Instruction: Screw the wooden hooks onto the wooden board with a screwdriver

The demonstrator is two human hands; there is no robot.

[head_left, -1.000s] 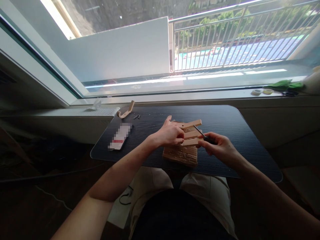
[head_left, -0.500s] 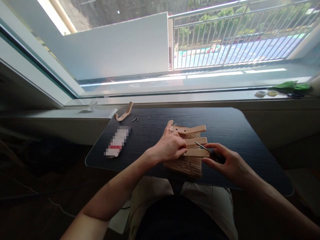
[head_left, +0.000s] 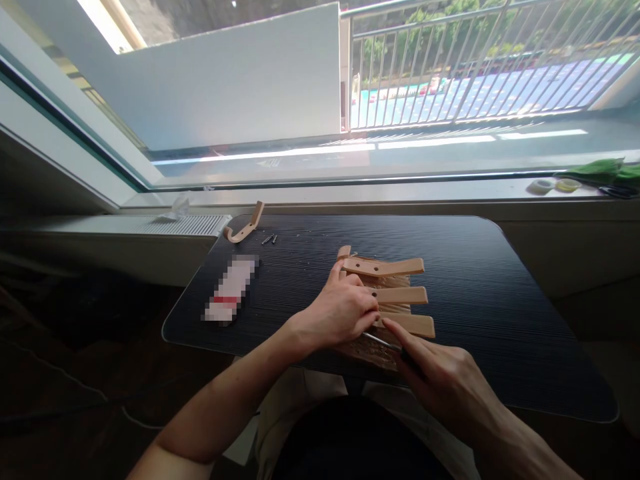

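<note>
Three pale wooden hooks lie side by side across a rough-edged brown board on the table: the far hook (head_left: 395,268), the middle hook (head_left: 403,295) and the near hook (head_left: 415,325). My left hand (head_left: 340,308) is closed over their left part, its fingertips pressed at the near hook; the exact grip is partly hidden. In my right hand (head_left: 443,373) is a screwdriver (head_left: 383,343) with a dark handle and thin metal shaft. Its shaft points left, low over the board (head_left: 373,357) beside the near hook. The tip is close under my left fingers.
A loose wooden hook (head_left: 244,231) lies at the table's far left corner, with a few screws (head_left: 270,239) beside it. A blurred packet (head_left: 233,290) is on the left. Tape rolls (head_left: 567,185) and a green bundle (head_left: 603,172) sit on the windowsill.
My right hand has brought the screwdriver down and left, from above the hooks to the near side of the near hook. My left hand stays on the hooks. The view has shifted slightly.
</note>
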